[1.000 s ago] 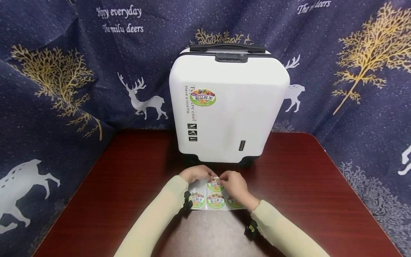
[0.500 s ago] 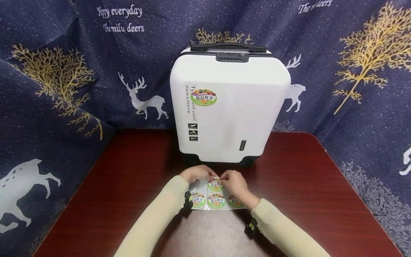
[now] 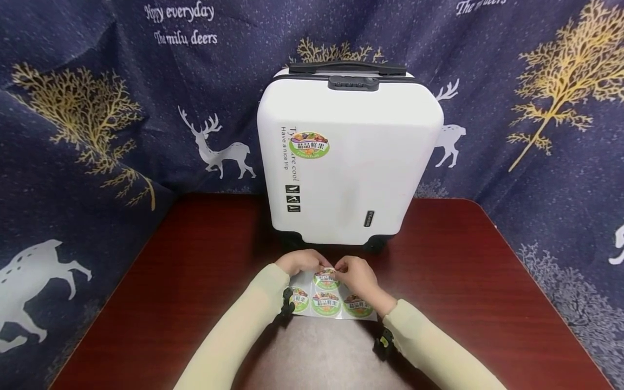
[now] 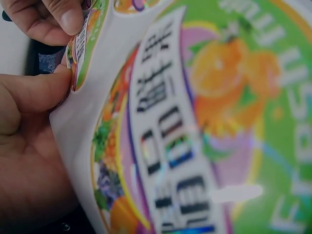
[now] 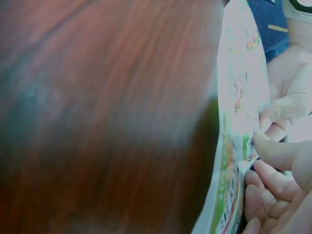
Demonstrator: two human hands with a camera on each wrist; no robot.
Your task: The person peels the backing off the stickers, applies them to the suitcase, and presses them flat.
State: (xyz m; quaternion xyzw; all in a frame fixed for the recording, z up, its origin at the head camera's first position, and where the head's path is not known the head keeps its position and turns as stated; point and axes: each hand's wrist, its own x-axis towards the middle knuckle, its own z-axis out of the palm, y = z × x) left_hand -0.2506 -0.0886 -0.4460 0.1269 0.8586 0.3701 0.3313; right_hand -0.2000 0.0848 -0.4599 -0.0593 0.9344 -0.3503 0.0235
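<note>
Both hands hold a white sheet of round fruit stickers (image 3: 303, 283) low in front of the suitcase in the head view. My left hand (image 3: 303, 261) pinches its far edge at the left, with the thumb on the face in the left wrist view. Close beside it, my right hand (image 3: 358, 276) pinches at the upper middle sticker (image 3: 325, 279). The fingertips of both hands nearly meet there. In the right wrist view, the sheet (image 5: 242, 73) stands raised and bent where the fingers pinch it. Whether the sticker's edge has lifted off is too blurred to tell.
A white suitcase (image 3: 351, 173) stands upright at the back of the dark red table (image 3: 468, 281). One round fruit sticker (image 3: 309, 145) is on its upper left front, over printed lettering. A blue cloth with deer (image 3: 219, 146) hangs behind.
The sheet has tilted slightly between the hands, its lower left stickers shifting a little. Both hands keep their pinch at nearly the same spot. The head view has dipped slightly.
</note>
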